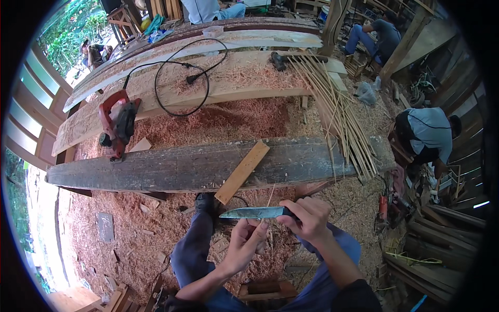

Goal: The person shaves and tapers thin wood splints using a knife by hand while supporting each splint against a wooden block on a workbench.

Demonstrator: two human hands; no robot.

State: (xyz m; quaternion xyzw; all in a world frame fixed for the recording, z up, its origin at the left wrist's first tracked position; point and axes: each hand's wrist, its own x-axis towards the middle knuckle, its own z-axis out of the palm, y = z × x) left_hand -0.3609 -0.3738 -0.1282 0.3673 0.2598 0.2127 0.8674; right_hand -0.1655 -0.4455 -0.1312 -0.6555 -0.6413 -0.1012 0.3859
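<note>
My right hand [310, 218] is closed round the dark handle of a knife [250, 212], whose broad blade points left above my lap. Just below the blade, my left hand [246, 243] pinches a thin bamboo strip [271, 195]. The strip runs up behind the blade and rises past its upper edge; whether the edge touches it I cannot tell. Beyond my hands, a flat piece of wood [243, 171] lies slantwise across a dark weathered plank [182, 169]. A loose bundle of thin bamboo strips [343, 112] rests at the right over the planks.
A red electric planer [117, 125] stands at the left, its black cord [208, 86] looped over a pale board [249, 73]. A hammer [279, 61] lies near the bundle. Wood shavings [140, 234] cover the floor. One person [429, 130] crouches at right; others sit farther back.
</note>
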